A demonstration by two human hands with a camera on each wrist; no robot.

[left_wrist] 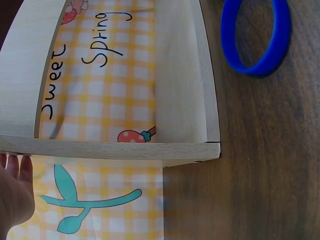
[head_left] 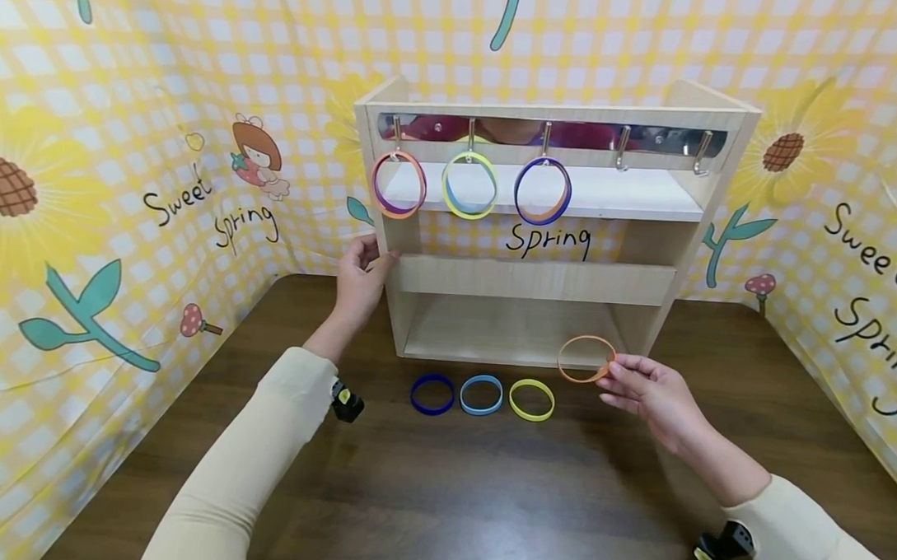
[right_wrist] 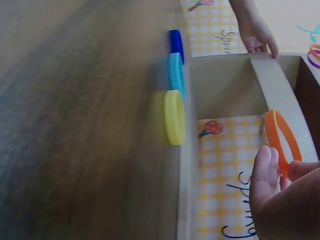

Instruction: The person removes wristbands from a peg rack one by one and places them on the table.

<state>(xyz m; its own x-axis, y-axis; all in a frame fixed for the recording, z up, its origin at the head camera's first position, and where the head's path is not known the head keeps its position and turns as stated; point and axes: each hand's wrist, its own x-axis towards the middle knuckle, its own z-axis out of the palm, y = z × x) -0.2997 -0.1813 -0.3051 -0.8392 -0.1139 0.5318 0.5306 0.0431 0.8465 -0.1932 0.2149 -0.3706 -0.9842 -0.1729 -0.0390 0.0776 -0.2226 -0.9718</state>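
1. as the head view shows, the right hand (head_left: 655, 398) pinches a thin, round, orange rubbery band (head_left: 586, 337) between thumb and fingers, above the dark brown wooden table (head_left: 485, 495), between five and six o'clock of the pale wooden rack (head_left: 537, 281). a dark blue band (head_left: 432, 411), light blue band (head_left: 481, 412) and yellow band (head_left: 531, 417) lie toward its eight o'clock.
2. left wrist view: at eight o'clock, the left hand (left_wrist: 17, 192) touches the rack's side panel (left_wrist: 110, 149), fingers stretched rather than curled.
3. right wrist view: the orange rubbery band tilts at three o'clock, clamped at its lower end. it looks light, springy and hardly fragile, perhaps slightly grippy; pinch one side, lest squeezing bend the loop.
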